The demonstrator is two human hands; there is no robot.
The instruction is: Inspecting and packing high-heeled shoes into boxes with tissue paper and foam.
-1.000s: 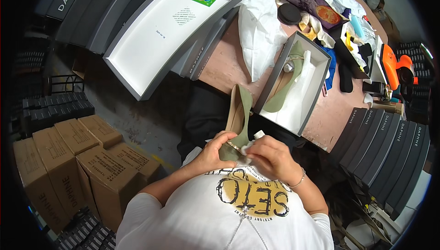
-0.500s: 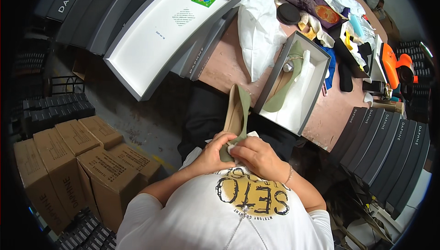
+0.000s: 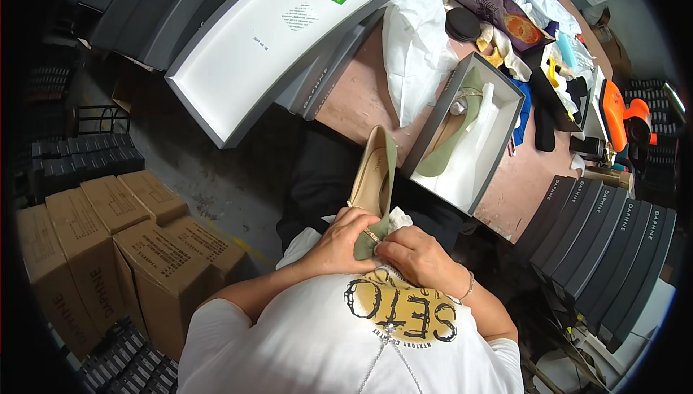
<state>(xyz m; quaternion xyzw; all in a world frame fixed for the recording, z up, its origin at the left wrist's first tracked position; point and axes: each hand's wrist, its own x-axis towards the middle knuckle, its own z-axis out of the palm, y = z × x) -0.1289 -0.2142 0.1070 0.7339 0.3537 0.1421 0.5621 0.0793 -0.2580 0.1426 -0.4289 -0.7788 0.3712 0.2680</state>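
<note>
In front of my chest, my left hand is closed around the front part of an olive-green flat shoe. Its heel points away from me, and the beige insole and a gold trim near the toe show. My right hand pinches a white cloth at the toe's right side; part of the cloth sticks out above the fingers. Beyond them, a matching green shoe lies in a dark grey shoe box beside white tissue paper.
A box lid, white inside, leans over the table's left edge. White paper lies by the open box, with clutter and an orange tape dispenser farther right. Shoe boxes are stacked at right; brown cartons stand at lower left.
The shoe has turned a little, so more insole and the gold trim show. My right hand has shifted slightly down and right along the toe. The view has moved slightly.
</note>
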